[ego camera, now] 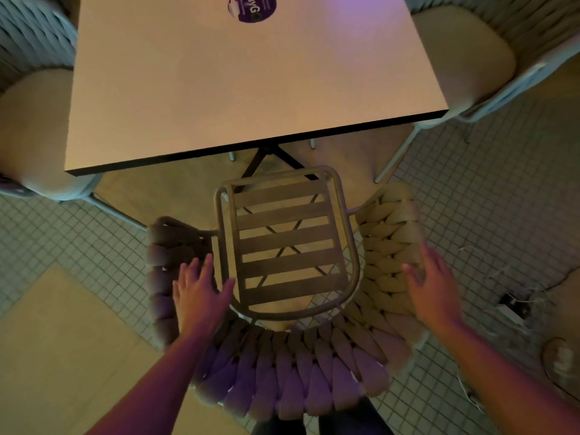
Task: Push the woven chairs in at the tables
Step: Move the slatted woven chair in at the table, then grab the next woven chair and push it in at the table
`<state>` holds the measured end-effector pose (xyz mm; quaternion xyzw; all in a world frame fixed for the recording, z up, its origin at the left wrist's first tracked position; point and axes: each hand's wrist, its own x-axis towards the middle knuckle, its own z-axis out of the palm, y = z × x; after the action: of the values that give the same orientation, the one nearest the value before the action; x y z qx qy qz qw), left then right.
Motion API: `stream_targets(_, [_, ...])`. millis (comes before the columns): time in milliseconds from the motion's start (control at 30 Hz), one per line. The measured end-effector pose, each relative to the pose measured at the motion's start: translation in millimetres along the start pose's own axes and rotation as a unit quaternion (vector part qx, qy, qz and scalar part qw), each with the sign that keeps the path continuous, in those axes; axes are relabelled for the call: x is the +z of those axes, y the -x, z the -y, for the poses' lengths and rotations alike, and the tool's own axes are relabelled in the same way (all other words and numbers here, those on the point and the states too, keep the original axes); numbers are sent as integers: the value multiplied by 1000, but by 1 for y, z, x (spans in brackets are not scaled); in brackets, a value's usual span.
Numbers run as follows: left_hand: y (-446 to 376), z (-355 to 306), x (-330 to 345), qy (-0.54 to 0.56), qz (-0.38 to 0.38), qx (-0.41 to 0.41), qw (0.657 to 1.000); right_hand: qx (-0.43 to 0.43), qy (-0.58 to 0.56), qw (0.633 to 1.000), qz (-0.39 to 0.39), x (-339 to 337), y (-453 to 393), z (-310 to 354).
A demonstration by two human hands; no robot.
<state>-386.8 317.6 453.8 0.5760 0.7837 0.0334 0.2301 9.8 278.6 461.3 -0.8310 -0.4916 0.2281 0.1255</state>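
Hands (pixel 201 293) (pixel 434 287) spread, seemingly touching woven chair (pixel 292 365), table (pixel 244 89) just ahead

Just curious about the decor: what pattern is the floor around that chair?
A grid of small pale square tiles, with plain tan patches; it shows in the head view.

Small square tiles cover the floor (pixel 470 189). Just outside the right grip (pixel 436 284), thin pale cables (pixel 480 255) trail over the tiles to a small dark box (pixel 513 304). Nearer the wearer lies a blurred roundish thing (pixel 561 365), too unclear to name. Outside the left grip (pixel 197 287), a smooth tan floor panel (pixel 62 340) interrupts the tiling. Far ahead of both grips sits a round purple sticker (pixel 252 7), cropped at the top.
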Motion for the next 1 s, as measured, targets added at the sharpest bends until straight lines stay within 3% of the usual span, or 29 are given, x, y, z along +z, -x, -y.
stream_targets(200, [20,-107,-9,38,68,157,985,-14,-34,999,11,-45,14,-16])
stream_targets(400, [58,-220,-4,22,90,260,961,-11,-139,990,24,-122,9,-77])
stream_targets(733, [133,-419,64,72,121,252,957,-29,-119,992,-3,-271,-24,-251])
stream_targets(1000, [127,-558,109,47,160,307,937,-4,-127,991,-29,-335,-109,-329])
